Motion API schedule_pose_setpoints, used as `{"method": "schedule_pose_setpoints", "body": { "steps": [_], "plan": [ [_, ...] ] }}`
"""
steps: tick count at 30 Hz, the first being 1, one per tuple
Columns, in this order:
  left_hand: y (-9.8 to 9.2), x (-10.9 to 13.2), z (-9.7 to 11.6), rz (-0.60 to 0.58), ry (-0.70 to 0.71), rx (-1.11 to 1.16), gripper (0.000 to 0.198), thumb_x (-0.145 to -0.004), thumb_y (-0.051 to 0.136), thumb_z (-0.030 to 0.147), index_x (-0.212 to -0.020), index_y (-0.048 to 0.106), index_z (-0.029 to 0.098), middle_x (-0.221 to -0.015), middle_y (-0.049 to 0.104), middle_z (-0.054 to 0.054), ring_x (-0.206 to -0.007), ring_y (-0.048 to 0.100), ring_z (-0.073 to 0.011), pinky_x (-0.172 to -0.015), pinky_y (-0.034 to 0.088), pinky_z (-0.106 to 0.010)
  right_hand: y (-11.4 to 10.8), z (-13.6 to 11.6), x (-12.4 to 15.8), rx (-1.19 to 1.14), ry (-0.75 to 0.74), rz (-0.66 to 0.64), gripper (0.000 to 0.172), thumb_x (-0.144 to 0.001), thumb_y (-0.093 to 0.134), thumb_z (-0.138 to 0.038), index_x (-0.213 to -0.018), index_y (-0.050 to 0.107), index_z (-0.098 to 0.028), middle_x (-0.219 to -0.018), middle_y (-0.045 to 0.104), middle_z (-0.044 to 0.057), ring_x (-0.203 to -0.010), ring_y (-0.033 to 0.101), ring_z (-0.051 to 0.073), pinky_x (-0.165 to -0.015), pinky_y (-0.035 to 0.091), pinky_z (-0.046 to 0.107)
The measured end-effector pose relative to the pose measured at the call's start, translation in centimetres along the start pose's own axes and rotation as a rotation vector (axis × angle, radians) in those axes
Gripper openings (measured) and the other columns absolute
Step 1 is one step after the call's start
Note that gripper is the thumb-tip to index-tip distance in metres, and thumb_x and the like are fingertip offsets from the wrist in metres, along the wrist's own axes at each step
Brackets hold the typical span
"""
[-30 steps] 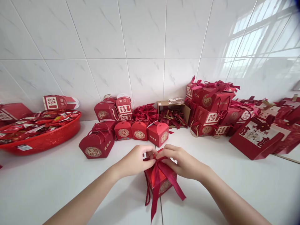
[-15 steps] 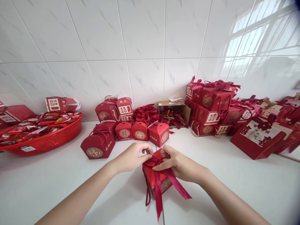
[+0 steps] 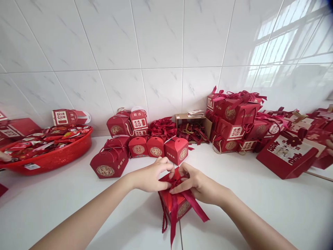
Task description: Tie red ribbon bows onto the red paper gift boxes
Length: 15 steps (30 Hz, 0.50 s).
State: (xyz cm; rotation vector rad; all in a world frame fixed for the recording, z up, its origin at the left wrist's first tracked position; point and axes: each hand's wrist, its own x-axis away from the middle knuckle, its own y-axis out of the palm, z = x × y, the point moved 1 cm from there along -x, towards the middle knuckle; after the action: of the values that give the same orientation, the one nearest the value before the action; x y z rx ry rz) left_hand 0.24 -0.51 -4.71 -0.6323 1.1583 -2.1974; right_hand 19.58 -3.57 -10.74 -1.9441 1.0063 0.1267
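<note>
A red gift box [image 3: 179, 210] with a gold emblem stands on the white table in front of me. Over its top lies a dark red ribbon [image 3: 194, 205], its two tails hanging down the near side. My left hand [image 3: 154, 175] is at the left of the knot, thumb and fingers curled on the ribbon. From the right, my right hand [image 3: 194, 180] pinches the ribbon at the bow. My fingertips partly hide the knot. A twisted red cord handle [image 3: 163, 211] droops along the box's left side.
Several small red boxes [image 3: 139, 147] line up behind my hands. A carton [image 3: 208, 126] holds loose ribbons. Stacked ribboned boxes [image 3: 234, 111] and red bags [image 3: 287, 154] stand right. At left, another person's hand [image 3: 4, 157] touches a red basket [image 3: 59, 154] of packets.
My left fingers have shifted slightly at the knot, and the ribbon tails have swung a little left. Another person's hand has appeared at the basket on the left.
</note>
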Motion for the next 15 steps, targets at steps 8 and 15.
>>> {"method": "schedule_pose_setpoints", "body": {
  "steps": [8, 15],
  "plan": [
    [0.1, -0.5, -0.1, -0.04, -0.022, 0.019, 0.015, -0.066, 0.058, 0.019, -0.079, 0.054, 0.023, -0.117, 0.043, -0.003, -0.116, 0.038, -0.0261, -0.095, 0.038, -0.039, 0.1, 0.1, -0.1, -0.02, -0.005, 0.002, 0.039, -0.084, 0.048, -0.003, -0.101, 0.071, -0.03, -0.094, 0.045, 0.005, -0.086, 0.049, 0.014, -0.073, 0.048, 0.027],
    [0.4, -0.7, -1.3, -0.093, 0.057, 0.378, 0.018, -0.062, 0.062, 0.014, -0.072, 0.049, 0.022, -0.139, 0.036, -0.002, -0.13, 0.032, -0.0243, -0.102, 0.033, -0.036, -0.1, 0.0, 0.0, -0.076, -0.026, 0.011, 0.047, -0.081, 0.047, 0.003, -0.105, 0.07, -0.03, -0.097, 0.045, 0.005, -0.09, 0.049, 0.014, -0.079, 0.048, 0.028]
  ]
}}
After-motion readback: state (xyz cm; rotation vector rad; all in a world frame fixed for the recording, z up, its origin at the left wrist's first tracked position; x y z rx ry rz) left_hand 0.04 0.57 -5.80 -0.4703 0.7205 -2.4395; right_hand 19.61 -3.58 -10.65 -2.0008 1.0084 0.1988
